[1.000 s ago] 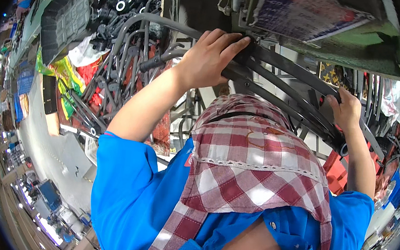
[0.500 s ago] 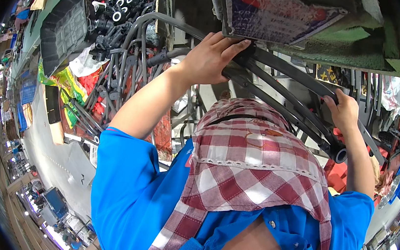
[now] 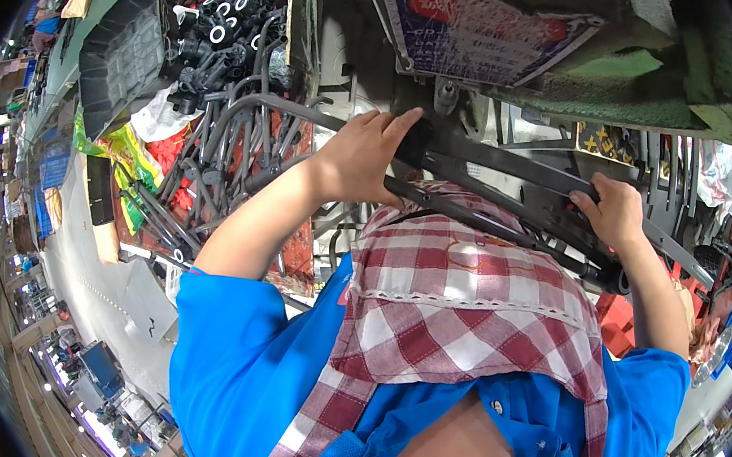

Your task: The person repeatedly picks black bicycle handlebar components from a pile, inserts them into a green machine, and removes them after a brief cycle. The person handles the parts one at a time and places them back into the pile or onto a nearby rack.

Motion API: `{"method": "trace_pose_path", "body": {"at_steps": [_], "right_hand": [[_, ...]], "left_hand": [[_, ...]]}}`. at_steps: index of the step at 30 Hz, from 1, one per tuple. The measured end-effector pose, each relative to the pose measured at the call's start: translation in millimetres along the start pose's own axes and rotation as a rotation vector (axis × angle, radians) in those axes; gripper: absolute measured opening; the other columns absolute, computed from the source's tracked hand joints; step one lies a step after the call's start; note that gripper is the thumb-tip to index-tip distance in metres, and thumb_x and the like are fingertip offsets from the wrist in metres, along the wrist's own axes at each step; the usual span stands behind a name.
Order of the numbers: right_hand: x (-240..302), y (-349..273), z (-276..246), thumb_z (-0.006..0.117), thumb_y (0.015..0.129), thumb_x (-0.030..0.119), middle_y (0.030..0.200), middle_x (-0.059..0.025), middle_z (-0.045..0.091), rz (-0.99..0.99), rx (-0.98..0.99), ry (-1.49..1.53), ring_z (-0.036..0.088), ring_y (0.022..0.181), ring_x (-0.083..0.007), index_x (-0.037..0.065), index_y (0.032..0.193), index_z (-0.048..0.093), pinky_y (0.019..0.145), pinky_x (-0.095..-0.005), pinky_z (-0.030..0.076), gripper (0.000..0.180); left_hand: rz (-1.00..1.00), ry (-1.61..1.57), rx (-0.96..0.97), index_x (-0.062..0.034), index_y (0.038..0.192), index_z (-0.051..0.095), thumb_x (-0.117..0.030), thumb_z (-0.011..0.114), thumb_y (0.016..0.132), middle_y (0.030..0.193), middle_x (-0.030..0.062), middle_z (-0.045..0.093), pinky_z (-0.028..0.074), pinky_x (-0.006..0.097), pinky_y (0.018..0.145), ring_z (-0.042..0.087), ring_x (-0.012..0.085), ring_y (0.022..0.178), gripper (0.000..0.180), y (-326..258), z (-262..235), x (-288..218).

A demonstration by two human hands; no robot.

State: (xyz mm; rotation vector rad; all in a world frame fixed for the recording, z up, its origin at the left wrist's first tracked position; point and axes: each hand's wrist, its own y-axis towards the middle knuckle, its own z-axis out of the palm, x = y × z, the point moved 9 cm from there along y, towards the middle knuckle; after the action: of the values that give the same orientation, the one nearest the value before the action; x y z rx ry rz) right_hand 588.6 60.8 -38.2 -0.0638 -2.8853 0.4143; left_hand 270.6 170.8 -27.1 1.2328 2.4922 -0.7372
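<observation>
I see the green machine (image 3: 623, 75) across the far side; the dark metal frame (image 3: 518, 165) slants just near of it; a heap of bent tubes (image 3: 245, 144) fills the left, with a black tray (image 3: 124, 52) at its far left; the left hand (image 3: 358, 157) is wrapped over the frame's joint, the right hand (image 3: 616, 212) clamped on its upper bar; I judge the step as steadying the frame two-handed; the next move calls for both hands shifting together.
</observation>
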Motion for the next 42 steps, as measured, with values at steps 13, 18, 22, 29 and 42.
{"method": "trace_pose_path", "body": {"at_steps": [13, 18, 22, 29, 42], "right_hand": [[-4, -14, 3, 0.067, 0.086, 0.055, 0.066, -0.0225, 0.060, 0.083, -0.013, 0.062, 0.062, 0.071, -0.0452, 0.002, 0.077, 0.060, 0.063, -0.0503, 0.049, 0.054], [-6, -8, -22, 0.067, 0.088, 0.051, 0.066, -0.0209, 0.060, 0.104, -0.066, 0.038, 0.062, 0.071, -0.0434, 0.003, 0.081, 0.060, 0.064, -0.0494, 0.049, 0.050], [-9, -6, -33, 0.067, 0.089, 0.049, 0.066, -0.0212, 0.060, 0.163, -0.038, 0.039, 0.062, 0.071, -0.0428, 0.001, 0.080, 0.059, 0.065, -0.0491, 0.049, 0.049], [-1, -9, -29, 0.065, 0.090, 0.049, 0.065, -0.0217, 0.060, 0.143, -0.053, 0.050, 0.062, 0.069, -0.0437, 0.001, 0.077, 0.058, 0.063, -0.0494, 0.048, 0.051], [-12, 6, -43, 0.065, 0.091, 0.050, 0.069, -0.0233, 0.061, 0.232, -0.009, 0.041, 0.062, 0.073, -0.0446, -0.001, 0.080, 0.059, 0.067, -0.0485, 0.048, 0.053]], "left_hand": [[-0.089, -0.505, 0.158, 0.0032, 0.112, 0.064, -0.043, 0.061, 0.097, 0.099, 0.0232, 0.068, 0.050, 0.041, 0.083, 0.066, 0.0355, 0.095, 0.049, 53, 5, 41], [0.065, -0.628, -0.050, -0.0031, 0.120, 0.065, -0.028, 0.067, 0.096, 0.111, 0.0138, 0.070, 0.050, 0.036, 0.089, 0.065, 0.0237, 0.099, 0.034, 82, -28, 39], [0.162, -0.491, 0.023, -0.0054, 0.128, 0.062, -0.026, 0.068, 0.096, 0.119, 0.0110, 0.069, 0.047, 0.034, 0.097, 0.062, 0.0227, 0.108, 0.039, 91, -58, 18], [0.224, -0.508, -0.033, -0.0076, 0.128, 0.062, -0.022, 0.068, 0.095, 0.124, 0.0125, 0.066, 0.047, 0.036, 0.099, 0.061, 0.0259, 0.113, 0.037, 84, -55, 25], [0.127, 0.119, 0.011, -0.0108, 0.128, 0.063, -0.003, 0.051, 0.094, 0.129, 0.0153, 0.063, 0.048, 0.040, 0.099, 0.060, 0.0315, 0.117, 0.036, 116, -58, 47]]}}
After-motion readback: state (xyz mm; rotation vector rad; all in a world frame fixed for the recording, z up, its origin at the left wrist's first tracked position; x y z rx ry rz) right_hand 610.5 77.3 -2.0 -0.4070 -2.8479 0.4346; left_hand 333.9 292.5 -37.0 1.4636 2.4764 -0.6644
